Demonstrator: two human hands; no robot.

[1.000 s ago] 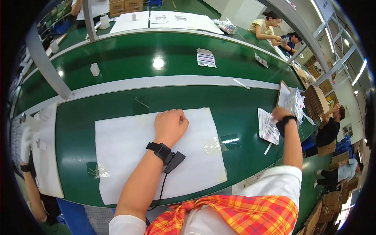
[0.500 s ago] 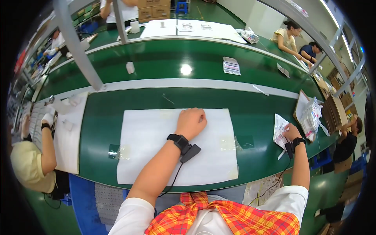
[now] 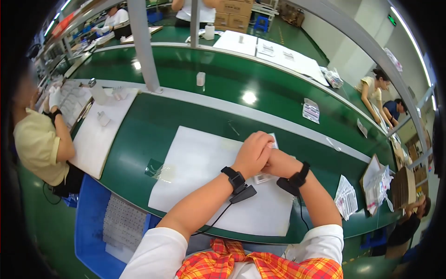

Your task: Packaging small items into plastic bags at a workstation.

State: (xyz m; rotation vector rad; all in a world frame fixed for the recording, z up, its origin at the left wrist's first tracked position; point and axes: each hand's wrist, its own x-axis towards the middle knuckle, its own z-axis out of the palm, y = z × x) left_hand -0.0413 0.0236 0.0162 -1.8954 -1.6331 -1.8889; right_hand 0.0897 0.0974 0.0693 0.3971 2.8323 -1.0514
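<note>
A white mat (image 3: 195, 167) lies on the green bench in front of me. My left hand (image 3: 252, 152) and my right hand (image 3: 280, 163) are pressed together over its right half, fingers curled. Both close on a small clear packet with a printed label (image 3: 273, 140), whose edges show above and below the hands. The hands hide most of the packet. Each wrist wears a black strap, and a cord runs from the left one toward my body.
An empty clear bag (image 3: 157, 169) lies at the mat's left edge. Printed sheets (image 3: 346, 202) and a cardboard tray of packets (image 3: 377, 179) sit at the right. A blue crate (image 3: 93, 218) stands lower left by a seated co-worker (image 3: 37, 144). A metal post (image 3: 144, 46) rises behind.
My right hand has come in from the printed sheets at the right and met my left hand over the mat. The view has swung left.
</note>
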